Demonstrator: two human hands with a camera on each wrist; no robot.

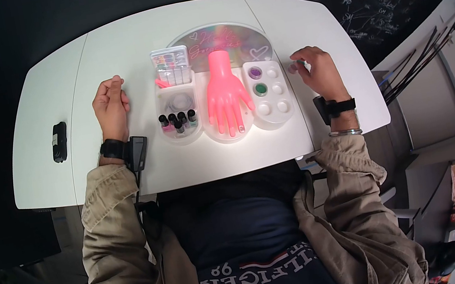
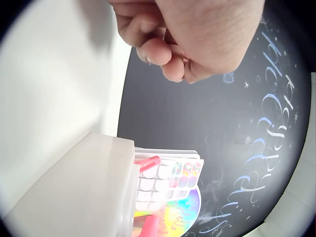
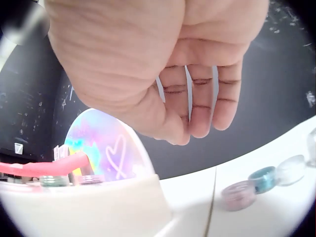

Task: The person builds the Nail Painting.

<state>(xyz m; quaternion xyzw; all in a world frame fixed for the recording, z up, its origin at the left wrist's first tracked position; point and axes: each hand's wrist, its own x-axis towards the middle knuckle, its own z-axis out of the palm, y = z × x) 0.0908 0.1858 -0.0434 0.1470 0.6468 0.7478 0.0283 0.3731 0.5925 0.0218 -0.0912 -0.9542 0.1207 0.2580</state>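
My left hand (image 1: 110, 104) hangs loosely curled left of the white tray (image 1: 183, 136), and nothing shows in its fingers in the left wrist view. On the right, my right hand (image 1: 321, 73) hovers with bent fingers near a row of small round jars. In the right wrist view these are a pinkish jar (image 3: 239, 196), a teal jar (image 3: 263, 178) and a clear jar (image 3: 291, 170), standing apart from the fingers. A pink practice hand (image 1: 224, 91) lies palm down in the middle of the tray, with a decorated nail on one finger.
Several nail polish bottles (image 1: 179, 125) stand in the tray's left part, in front of a case of nail tips (image 1: 171, 67). The right part has round wells holding a purple jar (image 1: 254, 73) and a green jar (image 1: 260, 89). An iridescent sign (image 1: 249, 39) rises behind. A black device (image 1: 59, 142) lies far left.
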